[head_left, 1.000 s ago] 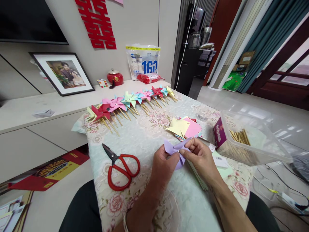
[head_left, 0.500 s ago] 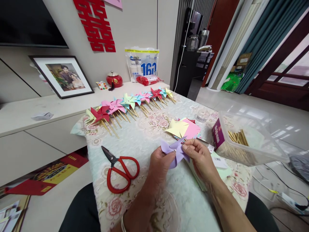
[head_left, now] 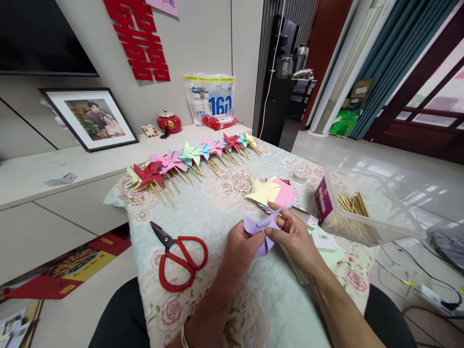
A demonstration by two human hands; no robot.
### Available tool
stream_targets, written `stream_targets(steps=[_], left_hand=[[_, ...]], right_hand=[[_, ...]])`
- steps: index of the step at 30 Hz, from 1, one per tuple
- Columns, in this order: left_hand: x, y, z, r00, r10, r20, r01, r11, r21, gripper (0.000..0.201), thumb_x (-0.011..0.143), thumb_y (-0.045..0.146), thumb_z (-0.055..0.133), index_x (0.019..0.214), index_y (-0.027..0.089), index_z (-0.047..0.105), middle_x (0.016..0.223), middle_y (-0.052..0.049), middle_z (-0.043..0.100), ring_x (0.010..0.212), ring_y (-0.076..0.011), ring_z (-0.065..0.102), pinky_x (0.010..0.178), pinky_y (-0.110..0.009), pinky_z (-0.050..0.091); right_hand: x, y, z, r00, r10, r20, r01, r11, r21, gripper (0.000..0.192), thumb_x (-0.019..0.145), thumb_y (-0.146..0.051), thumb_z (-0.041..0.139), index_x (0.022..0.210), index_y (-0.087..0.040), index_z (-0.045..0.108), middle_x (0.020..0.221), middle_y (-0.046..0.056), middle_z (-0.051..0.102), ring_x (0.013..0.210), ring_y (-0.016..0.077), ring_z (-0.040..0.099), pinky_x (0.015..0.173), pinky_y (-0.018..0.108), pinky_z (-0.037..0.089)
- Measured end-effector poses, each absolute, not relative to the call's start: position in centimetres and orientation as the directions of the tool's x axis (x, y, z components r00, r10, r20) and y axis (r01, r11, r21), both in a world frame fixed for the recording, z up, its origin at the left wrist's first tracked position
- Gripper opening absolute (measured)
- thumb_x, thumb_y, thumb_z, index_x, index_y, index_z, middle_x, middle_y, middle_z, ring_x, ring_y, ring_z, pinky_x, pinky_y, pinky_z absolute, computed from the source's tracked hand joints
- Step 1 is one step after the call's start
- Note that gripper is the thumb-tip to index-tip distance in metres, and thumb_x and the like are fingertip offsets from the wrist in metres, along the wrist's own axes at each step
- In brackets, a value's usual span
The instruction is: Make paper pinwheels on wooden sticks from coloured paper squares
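Between my two hands is a purple paper pinwheel (head_left: 264, 247), held above the table's near middle. My left hand (head_left: 239, 246) is closed on its left side, thumb pressed near the centre. From the right, my right hand (head_left: 290, 234) pinches the same pinwheel, its thumb at the centre and its fingers by an upper blade. The pinwheel's middle is partly hidden by the thumbs. To the left lie red-handled scissors (head_left: 177, 258), blades pointing away. Just beyond my hands is a pile of cut paper pieces (head_left: 268, 191), yellow and pink on top.
Finished pinwheels on sticks (head_left: 190, 154) line the table's far edge. On the right stands a clear plastic box (head_left: 391, 232) of thin sticks (head_left: 353, 205). A small round clear container (head_left: 301, 172) sits near it. Paper sheets (head_left: 331, 256) lie beside my right forearm.
My right hand has shifted inward, its thumb moving from the pinwheel's right edge onto its centre. The centre pin, visible before, is now covered. The view has tilted slightly.
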State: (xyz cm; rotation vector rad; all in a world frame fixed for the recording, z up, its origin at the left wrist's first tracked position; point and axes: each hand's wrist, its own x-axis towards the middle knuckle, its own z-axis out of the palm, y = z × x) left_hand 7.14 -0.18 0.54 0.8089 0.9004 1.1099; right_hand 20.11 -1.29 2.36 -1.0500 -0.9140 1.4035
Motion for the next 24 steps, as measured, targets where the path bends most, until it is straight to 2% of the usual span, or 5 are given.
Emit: stream_targets(steps=[6, 12, 16, 21, 24], left_hand=[[7.1, -0.2, 0.9, 0.171, 0.96, -0.222, -0.395, 0.273, 0.877, 0.025, 0.058, 0.023, 0.08, 0.08, 0.014, 0.074, 0.072, -0.003, 0.073, 0.07, -0.0194, 0.065, 0.069, -0.028, 0.05], [6.4, 0.2, 1.1, 0.164, 0.957, -0.239, -0.52, 0.29, 0.803, 0.027, 0.062, 0.022, 0.078, 0.087, 0.012, 0.076, 0.075, -0.005, 0.075, 0.07, -0.0183, 0.065, 0.073, -0.027, 0.049], [5.7, 0.6, 0.8, 0.136, 0.955, -0.264, -0.567, 0.294, 0.77, 0.022, 0.06, 0.022, 0.078, 0.081, 0.015, 0.075, 0.073, -0.002, 0.073, 0.065, -0.0153, 0.061, 0.065, -0.024, 0.045], [5.2, 1.1, 0.6, 0.16, 0.921, -0.356, -0.62, 0.374, 0.689, 0.021, 0.056, 0.022, 0.08, 0.074, 0.017, 0.071, 0.066, 0.0, 0.07, 0.062, -0.0142, 0.059, 0.063, -0.024, 0.045], [5.1, 1.3, 0.7, 0.156, 0.905, -0.395, -0.647, 0.396, 0.652, 0.024, 0.053, 0.021, 0.082, 0.073, 0.017, 0.07, 0.067, 0.0, 0.07, 0.061, -0.0135, 0.059, 0.062, -0.024, 0.045]], right_hand=[[20.3, -1.2, 2.0, 0.016, 0.998, -0.063, -0.197, -0.058, -0.979, 0.063, 0.067, -0.022, 0.08, 0.124, -0.018, 0.054, 0.08, 0.0, 0.073, 0.072, 0.0172, 0.064, 0.067, 0.028, 0.046], [20.3, -1.0, 1.5, 0.128, 0.987, 0.098, 0.005, 0.099, -0.995, 0.046, 0.075, -0.038, 0.079, 0.114, -0.019, 0.064, 0.091, 0.005, 0.072, 0.081, 0.0205, 0.065, 0.079, 0.036, 0.051], [21.2, -1.4, 2.0, 0.232, 0.952, 0.199, 0.098, 0.18, -0.979, 0.041, 0.078, -0.042, 0.077, 0.112, -0.021, 0.068, 0.096, 0.006, 0.072, 0.087, 0.0212, 0.067, 0.081, 0.036, 0.054], [23.6, -2.7, 5.3, 0.388, 0.845, 0.368, 0.274, 0.276, -0.921, 0.035, 0.08, -0.039, 0.075, 0.111, -0.024, 0.07, 0.096, 0.005, 0.073, 0.087, 0.0202, 0.069, 0.08, 0.035, 0.056], [26.7, -2.9, 8.1, 0.477, 0.735, 0.482, 0.467, 0.252, -0.848, 0.035, 0.079, -0.041, 0.074, 0.109, -0.024, 0.072, 0.097, 0.005, 0.074, 0.085, 0.0214, 0.07, 0.079, 0.036, 0.056]])
